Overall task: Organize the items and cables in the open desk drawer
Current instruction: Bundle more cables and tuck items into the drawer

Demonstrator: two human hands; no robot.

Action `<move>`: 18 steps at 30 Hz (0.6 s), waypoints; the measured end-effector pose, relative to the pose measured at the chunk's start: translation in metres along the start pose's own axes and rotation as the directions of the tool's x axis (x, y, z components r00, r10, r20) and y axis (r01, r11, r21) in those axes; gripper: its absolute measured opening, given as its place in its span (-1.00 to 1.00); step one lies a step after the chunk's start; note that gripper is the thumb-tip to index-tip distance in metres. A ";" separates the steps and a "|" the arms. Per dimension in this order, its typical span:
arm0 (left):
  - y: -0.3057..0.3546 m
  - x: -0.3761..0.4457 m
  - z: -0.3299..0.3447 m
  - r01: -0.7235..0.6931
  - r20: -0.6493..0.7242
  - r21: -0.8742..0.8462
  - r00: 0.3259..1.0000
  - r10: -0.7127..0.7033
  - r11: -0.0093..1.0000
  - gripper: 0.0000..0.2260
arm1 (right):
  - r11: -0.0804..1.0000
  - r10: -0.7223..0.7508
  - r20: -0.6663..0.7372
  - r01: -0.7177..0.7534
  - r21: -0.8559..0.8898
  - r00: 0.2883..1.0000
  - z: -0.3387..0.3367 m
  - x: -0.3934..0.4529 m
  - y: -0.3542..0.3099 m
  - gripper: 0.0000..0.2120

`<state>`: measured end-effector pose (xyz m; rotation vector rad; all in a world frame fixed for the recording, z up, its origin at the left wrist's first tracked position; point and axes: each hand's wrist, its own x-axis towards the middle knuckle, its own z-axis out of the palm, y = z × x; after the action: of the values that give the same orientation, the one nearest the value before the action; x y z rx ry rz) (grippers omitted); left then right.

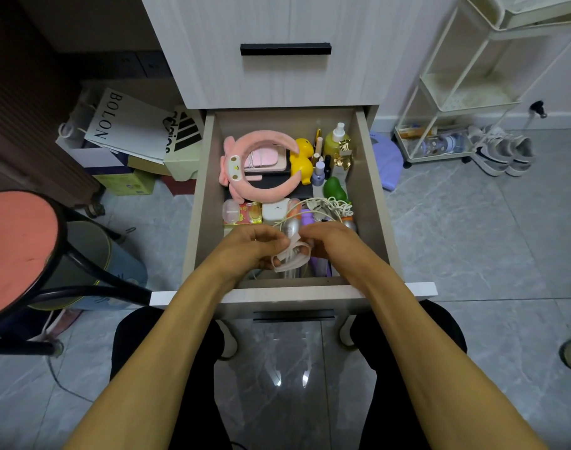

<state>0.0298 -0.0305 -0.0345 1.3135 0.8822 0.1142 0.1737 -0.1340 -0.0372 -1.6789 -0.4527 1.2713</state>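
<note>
Left hand (256,246) over near end of open drawer (365,151), fingers curled, pinching coiled white cable (289,256). Right hand (326,243) just beside it, fingers bent in, gripping same cable from other side; coil held between both hands, wrapped partly round fingertips. Beyond left hand: clear pink case (231,212), white charger box (275,211), pink plush headband (261,164) further back. Beyond right hand: loose tangle of white cord (334,206), green bottle (334,189), yellow duck (302,159). Purple item (321,264) under right hand, partly hidden.
</note>
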 end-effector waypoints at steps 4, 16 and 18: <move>0.000 0.002 -0.001 -0.012 0.008 0.037 1.000 0.011 0.999 -0.94 | 0.988 -0.087 0.068 0.095 -0.120 0.994 -0.002 -0.004 0.002 -0.84; 0.000 0.000 0.001 0.051 0.009 0.236 0.998 -0.054 0.970 -0.81 | 0.986 -0.151 -0.005 0.150 -0.074 0.989 -0.005 -0.001 0.004 -0.85; 0.000 0.001 0.001 0.010 -0.002 0.265 1.000 -0.010 0.964 -0.78 | 0.983 -0.163 -0.002 0.162 -0.087 0.987 -0.005 -0.002 0.005 -0.84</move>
<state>0.0309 -0.0311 -0.0351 1.5580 0.9271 -0.0129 0.1760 -0.1402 -0.0408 -1.6825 -0.6342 1.1385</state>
